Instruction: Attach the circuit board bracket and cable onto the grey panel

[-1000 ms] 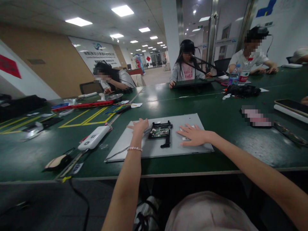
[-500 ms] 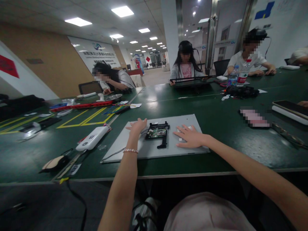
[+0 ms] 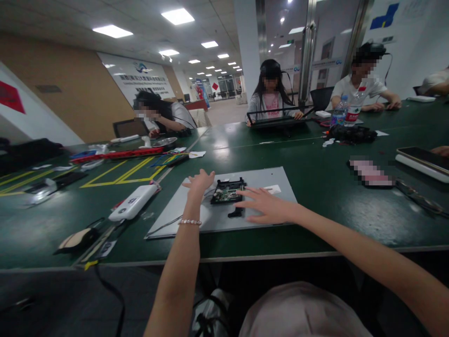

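Note:
A flat grey panel (image 3: 210,223) lies on the green table in front of me. A black plastic bracket (image 3: 235,212) with a green circuit board (image 3: 224,194) sits on its middle. My left hand (image 3: 200,180), fingers spread, is over the panel's left part beside the bracket; whether it touches the panel I cannot tell. My right hand (image 3: 264,206) is open, fingers stretched left, its tips at the bracket's right side and hiding part of it. Neither hand shows anything held. A white label (image 3: 272,189) shows on the panel behind my right hand.
Left of the panel lie a white power bank (image 3: 133,202) with cables and a beige-and-black mouse-like object (image 3: 77,238). A pink phone (image 3: 372,173) and glasses (image 3: 421,196) lie on the right. Bottles (image 3: 354,110) stand farther back. Several people sit around the table (image 3: 326,224).
My right hand has moved left across the panel to the bracket, uncovering the white label. My left hand stays in nearly the same place.

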A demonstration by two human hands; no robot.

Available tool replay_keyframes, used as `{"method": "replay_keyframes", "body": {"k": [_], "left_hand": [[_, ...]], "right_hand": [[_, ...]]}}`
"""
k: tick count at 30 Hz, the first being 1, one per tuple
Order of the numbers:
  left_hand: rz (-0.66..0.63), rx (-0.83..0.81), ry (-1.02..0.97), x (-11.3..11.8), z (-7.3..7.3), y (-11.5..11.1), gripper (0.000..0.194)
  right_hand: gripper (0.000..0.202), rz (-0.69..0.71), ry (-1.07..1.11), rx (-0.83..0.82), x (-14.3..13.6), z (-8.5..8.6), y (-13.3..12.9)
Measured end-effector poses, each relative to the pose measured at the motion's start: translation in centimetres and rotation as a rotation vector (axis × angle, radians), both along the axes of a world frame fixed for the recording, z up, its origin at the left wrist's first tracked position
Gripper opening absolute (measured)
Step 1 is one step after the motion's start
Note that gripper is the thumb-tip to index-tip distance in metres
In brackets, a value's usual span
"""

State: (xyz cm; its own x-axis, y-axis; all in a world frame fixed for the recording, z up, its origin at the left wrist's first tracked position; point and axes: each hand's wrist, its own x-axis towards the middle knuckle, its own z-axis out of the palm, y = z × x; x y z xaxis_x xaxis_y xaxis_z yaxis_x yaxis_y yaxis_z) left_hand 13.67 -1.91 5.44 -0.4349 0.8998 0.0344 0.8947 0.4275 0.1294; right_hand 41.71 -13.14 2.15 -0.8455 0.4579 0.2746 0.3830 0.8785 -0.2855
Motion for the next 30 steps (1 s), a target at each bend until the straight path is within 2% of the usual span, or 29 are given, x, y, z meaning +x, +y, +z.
{"method": "replay_keyframes", "body": {"k": [3,7,13,18,21,24,30], "left_hand": [[-0.015,-0.003,-0.008,0.0,0.2,-0.1,0.069],[-0.029,-0.001,-0.021,-0.1,0.3,-0.3,0.067],[-0.037,0.088,-0.008,-0.6,-0.3,-0.1,0.059],[-0.048,0.132,-0.009,-0.8,-0.2,-0.3,0.052],[-0.061,0.135,-0.003,-1.0,-0.1,-0.3,0.048],[-0.162,0.127,0.005,-1.1,-0.2,0.0,0.044],[-0.493,0.054,0.125,0.0,-1.2,0.4,0.041]], "right_hand": [[0.047,0.099,-0.012,0.071,-1.4,-0.1,-0.7],[0.037,0.108,0.023,0.145,-2.9,-0.6,-0.3],[0.035,0.080,0.074,0.239,-4.6,-1.3,1.6],[0.031,0.056,0.094,0.232,-5.5,-1.3,3.8],[0.029,0.099,0.122,0.202,-6.0,-1.2,5.3],[0.028,0.161,0.171,0.178,-6.4,-1.5,6.0],[0.027,0.156,0.228,0.199,-6.3,-2.3,5.4]]}}
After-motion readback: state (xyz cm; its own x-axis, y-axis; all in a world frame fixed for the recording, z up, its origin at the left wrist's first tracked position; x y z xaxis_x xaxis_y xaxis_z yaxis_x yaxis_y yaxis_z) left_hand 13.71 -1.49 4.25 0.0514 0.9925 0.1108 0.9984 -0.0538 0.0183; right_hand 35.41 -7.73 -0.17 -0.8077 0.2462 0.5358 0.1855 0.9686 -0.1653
